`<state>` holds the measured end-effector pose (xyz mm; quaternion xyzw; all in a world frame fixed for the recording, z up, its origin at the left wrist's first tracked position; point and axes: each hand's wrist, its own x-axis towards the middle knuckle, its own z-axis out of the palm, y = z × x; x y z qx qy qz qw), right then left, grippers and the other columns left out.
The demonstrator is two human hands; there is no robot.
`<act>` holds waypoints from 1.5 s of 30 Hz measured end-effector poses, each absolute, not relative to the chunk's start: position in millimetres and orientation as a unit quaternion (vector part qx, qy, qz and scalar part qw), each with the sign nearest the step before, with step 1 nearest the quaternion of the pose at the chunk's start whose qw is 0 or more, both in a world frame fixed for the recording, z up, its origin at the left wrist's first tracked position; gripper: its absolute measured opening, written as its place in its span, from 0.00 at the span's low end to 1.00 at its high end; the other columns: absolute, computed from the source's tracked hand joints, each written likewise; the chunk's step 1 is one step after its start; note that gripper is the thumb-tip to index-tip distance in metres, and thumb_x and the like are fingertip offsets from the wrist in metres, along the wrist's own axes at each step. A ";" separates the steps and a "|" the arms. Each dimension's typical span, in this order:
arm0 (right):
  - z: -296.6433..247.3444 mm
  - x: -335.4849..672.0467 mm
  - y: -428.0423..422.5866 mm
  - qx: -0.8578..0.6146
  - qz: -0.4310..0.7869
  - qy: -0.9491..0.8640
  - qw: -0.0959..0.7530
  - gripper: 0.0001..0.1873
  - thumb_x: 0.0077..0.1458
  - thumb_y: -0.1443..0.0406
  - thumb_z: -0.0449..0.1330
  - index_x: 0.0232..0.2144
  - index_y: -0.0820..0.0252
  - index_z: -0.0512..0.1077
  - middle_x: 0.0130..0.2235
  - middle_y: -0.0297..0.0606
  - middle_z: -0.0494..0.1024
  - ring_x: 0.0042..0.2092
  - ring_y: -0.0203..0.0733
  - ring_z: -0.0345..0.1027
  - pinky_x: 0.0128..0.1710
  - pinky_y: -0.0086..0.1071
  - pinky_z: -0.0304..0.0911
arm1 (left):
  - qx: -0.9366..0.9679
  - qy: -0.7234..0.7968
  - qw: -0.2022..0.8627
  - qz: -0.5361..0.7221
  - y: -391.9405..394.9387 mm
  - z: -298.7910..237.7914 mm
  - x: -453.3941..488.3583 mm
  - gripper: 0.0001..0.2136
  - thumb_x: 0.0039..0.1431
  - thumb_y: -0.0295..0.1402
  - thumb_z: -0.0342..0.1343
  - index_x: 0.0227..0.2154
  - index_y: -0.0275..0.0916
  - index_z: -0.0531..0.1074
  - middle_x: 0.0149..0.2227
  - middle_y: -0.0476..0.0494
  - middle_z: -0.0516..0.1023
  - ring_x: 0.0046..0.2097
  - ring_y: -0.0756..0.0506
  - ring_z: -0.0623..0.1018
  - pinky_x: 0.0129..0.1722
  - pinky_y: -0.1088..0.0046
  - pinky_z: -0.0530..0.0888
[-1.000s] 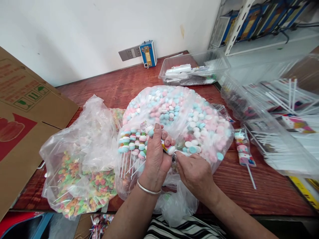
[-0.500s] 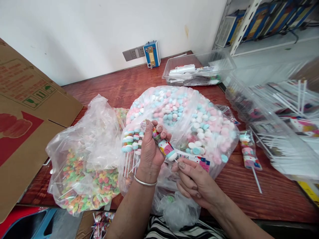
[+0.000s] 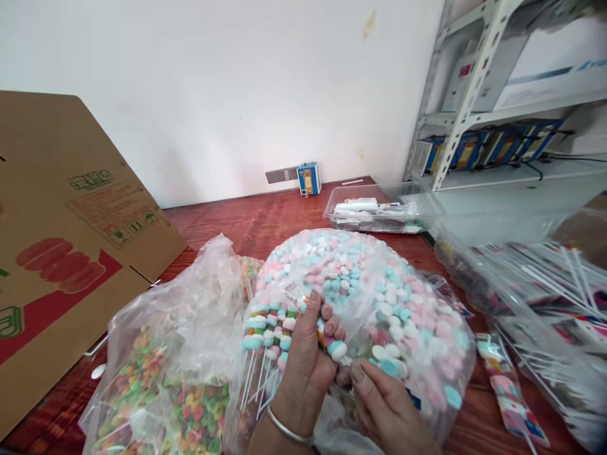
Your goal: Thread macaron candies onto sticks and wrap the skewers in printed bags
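My left hand (image 3: 310, 360), with a bangle on the wrist, is closed around a candy skewer (image 3: 337, 349) in a printed clear wrapper. Its blue and white end candy shows past my fingers. My right hand (image 3: 391, 404) pinches at the lower end of that skewer, by the stick and wrapper edge; the exact grip is partly hidden. Left of my left hand, several unwrapped candy skewers (image 3: 265, 335) lie with white sticks pointing down. Beneath and behind both hands spreads a large clear bag of pink, white and blue candies (image 3: 427, 316).
A bag of colourful ring gummies (image 3: 199, 404) lies left, near a cardboard box (image 3: 95, 253). At right are a wrapped candy skewer (image 3: 509, 385) and a clear bin (image 3: 497, 316) of wrappers and sticks. Behind stand a plastic tray (image 3: 384, 224), a blue device (image 3: 309, 179) and a metal shelf (image 3: 462, 133).
The view has tilted up, so everything sits lower in the picture. Both hands stay together on the skewer; my right fingers remain at its lower end.
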<state>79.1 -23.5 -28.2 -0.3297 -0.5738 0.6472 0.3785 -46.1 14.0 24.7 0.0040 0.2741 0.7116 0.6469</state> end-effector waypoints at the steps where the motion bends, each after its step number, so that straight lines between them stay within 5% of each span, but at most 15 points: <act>1: -25.4 76.9 -26.0 -0.303 0.750 -0.476 0.346 0.20 0.64 0.49 0.50 0.28 0.54 0.71 0.14 0.24 0.54 0.14 0.32 0.44 0.16 0.30 0.54 | 0.018 0.263 0.644 0.718 13.2 25.2 -47.6 0.11 0.55 0.35 0.64 0.31 0.36 0.67 0.23 0.57 0.62 0.18 0.59 0.60 0.18 0.84 0.62; 3: -19.7 74.0 -30.9 -0.244 0.867 -0.313 0.301 0.20 0.62 0.49 0.53 0.29 0.56 0.71 0.13 0.17 0.45 0.13 0.26 0.32 0.14 0.26 0.50 | 0.045 0.242 0.647 0.721 10.9 27.5 -51.3 0.12 0.56 0.37 0.64 0.32 0.36 0.68 0.22 0.58 0.61 0.18 0.59 0.60 0.19 0.84 0.63; 7: -13.6 73.2 -30.4 -0.246 0.868 -0.291 0.318 0.15 0.62 0.54 0.56 0.32 0.59 0.71 0.13 0.16 0.47 0.13 0.26 0.34 0.16 0.24 0.50 | 0.071 0.229 0.673 0.700 11.8 30.9 -56.8 0.11 0.58 0.38 0.61 0.32 0.35 0.69 0.21 0.58 0.61 0.18 0.59 0.60 0.18 0.84 0.62; 12: -17.4 78.1 -16.3 -0.403 0.476 -0.691 0.364 0.12 0.62 0.62 0.53 0.27 0.58 0.68 0.20 0.28 0.61 0.22 0.34 0.54 0.24 0.29 0.50 | 0.041 0.287 0.644 0.708 18.8 24.1 -48.4 0.14 0.55 0.38 0.65 0.28 0.36 0.66 0.19 0.60 0.57 0.18 0.59 0.60 0.21 0.83 0.63; 16: -22.9 79.1 -8.7 -0.404 0.253 -0.812 0.337 0.13 0.62 0.66 0.50 0.24 0.58 0.64 0.21 0.30 0.62 0.24 0.37 0.56 0.26 0.31 0.49 | 0.047 0.319 0.624 0.712 20.5 15.7 -38.7 0.16 0.53 0.42 0.65 0.28 0.37 0.65 0.19 0.61 0.59 0.18 0.59 0.61 0.29 0.80 0.70; 23: -15.6 87.0 -1.9 -0.394 0.446 -0.732 0.332 0.17 0.67 0.62 0.48 0.25 0.57 0.62 0.22 0.27 0.61 0.24 0.34 0.56 0.25 0.26 0.53 | 0.035 0.285 0.628 0.724 30.2 17.3 -59.5 0.11 0.57 0.37 0.63 0.32 0.36 0.69 0.24 0.55 0.68 0.25 0.56 0.72 0.34 0.77 0.73; 30: -21.9 85.6 -9.1 -0.421 0.341 -0.782 0.308 0.14 0.67 0.62 0.47 0.31 0.58 0.66 0.23 0.29 0.64 0.24 0.35 0.59 0.26 0.28 0.51 | 0.002 0.275 0.633 0.723 32.8 20.0 -53.7 0.10 0.60 0.37 0.60 0.30 0.37 0.68 0.20 0.60 0.58 0.17 0.60 0.59 0.20 0.83 0.62; 34: -20.8 82.2 -10.5 -0.434 0.346 -0.766 0.323 0.15 0.67 0.60 0.47 0.27 0.57 0.63 0.22 0.28 0.61 0.23 0.35 0.56 0.25 0.29 0.49 | 0.027 0.293 0.628 0.720 25.0 18.4 -41.8 0.11 0.57 0.37 0.63 0.30 0.37 0.68 0.20 0.59 0.60 0.18 0.59 0.62 0.22 0.82 0.65; 39: -12.2 86.3 -17.0 -0.383 0.585 -0.625 0.347 0.17 0.66 0.57 0.49 0.26 0.56 0.63 0.19 0.25 0.58 0.20 0.32 0.51 0.23 0.28 0.51 | 0.038 0.278 0.623 0.730 18.6 26.5 -50.0 0.08 0.60 0.36 0.59 0.33 0.36 0.69 0.25 0.54 0.68 0.25 0.56 0.71 0.32 0.78 0.73; 42: -9.0 86.9 -24.2 -0.305 0.780 -0.443 0.319 0.15 0.65 0.55 0.50 0.31 0.57 0.67 0.15 0.19 0.51 0.15 0.29 0.39 0.19 0.27 0.54 | 0.053 0.262 0.626 0.733 16.2 33.7 -55.1 0.06 0.60 0.33 0.60 0.33 0.37 0.69 0.25 0.56 0.67 0.23 0.58 0.68 0.29 0.80 0.71; 45: -8.4 85.5 -29.6 -0.283 0.815 -0.386 0.327 0.13 0.64 0.56 0.50 0.33 0.57 0.67 0.14 0.17 0.49 0.14 0.28 0.36 0.18 0.27 0.52 | 0.062 0.262 0.637 0.723 13.9 37.3 -52.3 0.06 0.58 0.32 0.61 0.31 0.37 0.69 0.23 0.58 0.63 0.20 0.59 0.64 0.25 0.82 0.68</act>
